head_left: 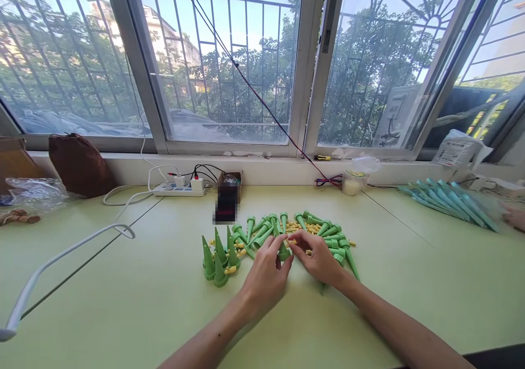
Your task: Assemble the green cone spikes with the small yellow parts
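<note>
My left hand is closed around a green plastic cone spike, its wide end low and near my thumb. My right hand pinches a small yellow piece against the side of that spike. Left of my hands, several green spikes stand upright in a group with yellow pieces at their sides. Behind and to the right lies a loose heap of green spikes around a pile of small yellow pieces. My fingers partly cover the held pieces.
A power strip with cables and a small box sit at the back of the table. A clear jar stands right of them. Blue-green packets lie far right, near another person's hand. A white bent rod reaches in from the left.
</note>
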A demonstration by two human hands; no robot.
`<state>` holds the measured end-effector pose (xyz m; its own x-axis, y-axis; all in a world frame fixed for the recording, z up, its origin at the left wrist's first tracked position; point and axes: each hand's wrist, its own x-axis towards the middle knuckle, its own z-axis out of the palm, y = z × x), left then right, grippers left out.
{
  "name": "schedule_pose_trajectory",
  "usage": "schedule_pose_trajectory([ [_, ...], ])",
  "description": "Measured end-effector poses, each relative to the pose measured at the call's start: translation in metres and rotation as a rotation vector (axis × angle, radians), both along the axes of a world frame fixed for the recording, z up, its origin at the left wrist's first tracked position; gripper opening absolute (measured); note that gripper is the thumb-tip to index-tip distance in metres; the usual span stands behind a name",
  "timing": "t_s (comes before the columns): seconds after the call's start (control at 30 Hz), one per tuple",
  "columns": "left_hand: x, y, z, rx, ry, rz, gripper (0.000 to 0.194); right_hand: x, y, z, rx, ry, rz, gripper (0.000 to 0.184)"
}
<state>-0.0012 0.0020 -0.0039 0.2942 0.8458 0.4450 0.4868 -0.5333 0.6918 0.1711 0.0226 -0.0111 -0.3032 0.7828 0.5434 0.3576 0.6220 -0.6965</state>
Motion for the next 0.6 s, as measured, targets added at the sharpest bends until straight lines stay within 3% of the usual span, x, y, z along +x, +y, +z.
schedule_pose_trajectory([
  [0.6,0.0002,-0.0023,-0.0033,-0.046,0.037,-0.003,0.042,0.0023,0.0036,-0.0013,0.019,-0.079,-0.019,0.041],
])
